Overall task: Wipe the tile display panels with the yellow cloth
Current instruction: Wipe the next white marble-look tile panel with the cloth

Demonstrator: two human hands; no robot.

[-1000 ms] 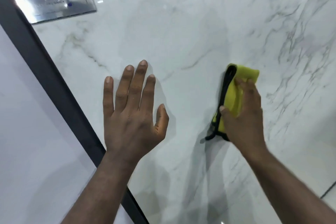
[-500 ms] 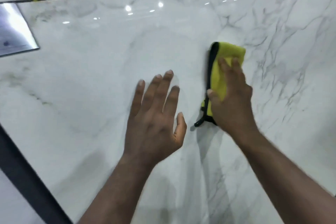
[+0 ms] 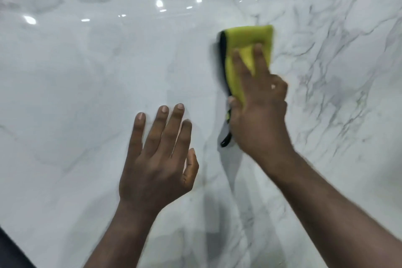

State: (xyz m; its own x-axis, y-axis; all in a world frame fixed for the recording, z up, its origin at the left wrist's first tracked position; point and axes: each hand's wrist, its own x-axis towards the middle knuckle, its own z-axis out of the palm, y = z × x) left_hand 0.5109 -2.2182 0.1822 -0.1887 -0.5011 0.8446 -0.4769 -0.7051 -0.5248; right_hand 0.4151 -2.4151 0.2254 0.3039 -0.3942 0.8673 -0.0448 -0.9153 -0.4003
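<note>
Towards the left, the left hand (image 3: 156, 169) is lying flat against the glossy marbled tile panel (image 3: 76, 82), fingers straight, slightly spread, holding nothing. Up and to its right, the folded yellow cloth (image 3: 248, 38) is lying against the panel. The right hand (image 3: 258, 113) is pressing it there, two fingers stretched over it and the thumb hooking its black edge.

Head view, close against tile panel (image 3: 87, 98)

no readable text, labels or signs
</note>
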